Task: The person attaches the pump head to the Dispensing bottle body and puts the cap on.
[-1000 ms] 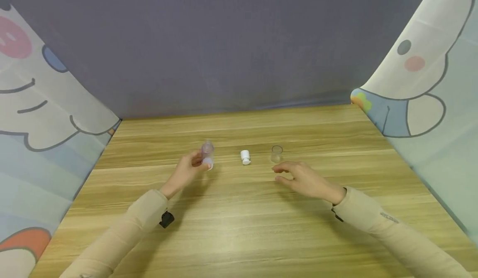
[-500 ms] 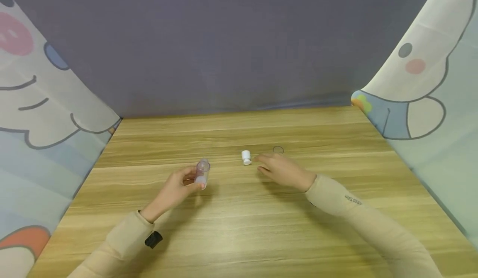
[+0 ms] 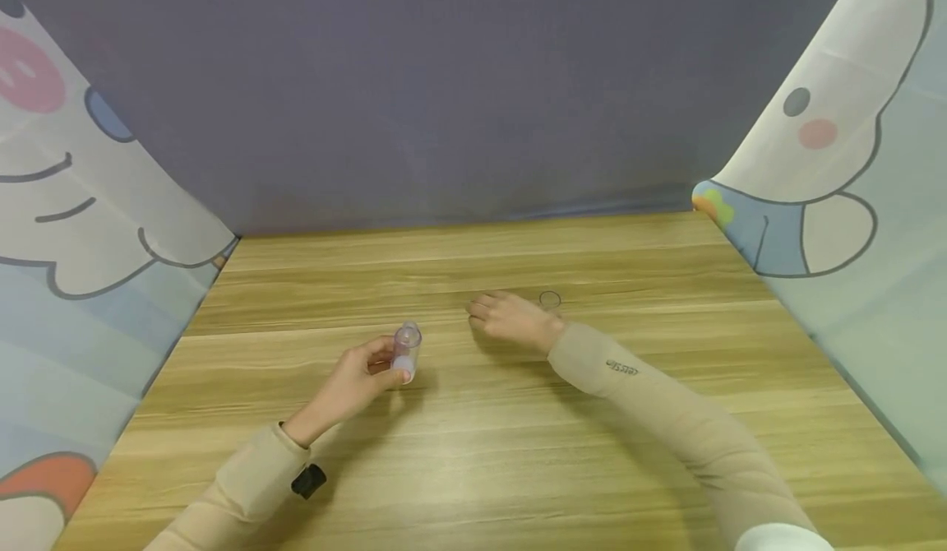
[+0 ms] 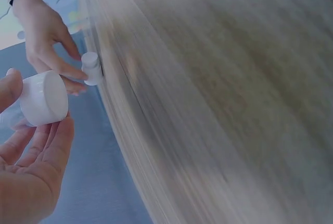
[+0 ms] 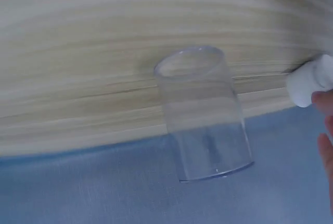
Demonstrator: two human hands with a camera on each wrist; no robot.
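In the head view, my left hand (image 3: 362, 380) holds a clear plastic bottle (image 3: 407, 347) with a faint purple tint, raised over the table. The left wrist view shows the bottle's white end piece (image 4: 46, 99) between thumb and fingers. My right hand (image 3: 510, 319) reaches over a small white cylinder with a narrower neck (image 4: 91, 69), hidden beneath it in the head view. One fingertip meets the white cylinder (image 5: 307, 81) in the right wrist view, while the thumb stands apart from it in the left wrist view.
A clear open-ended tube or cup (image 5: 205, 114) stands on the wooden table (image 3: 444, 469), close behind my right wrist; its rim shows in the head view. A grey-blue cloth (image 3: 473, 90) hangs behind the table's far edge, with printed cloths at both sides.
My left hand has brought the bottle nearer to me, its tip now turned more upward. My right hand has moved left from beside the clear tube to the small white cylinder, now covering it.
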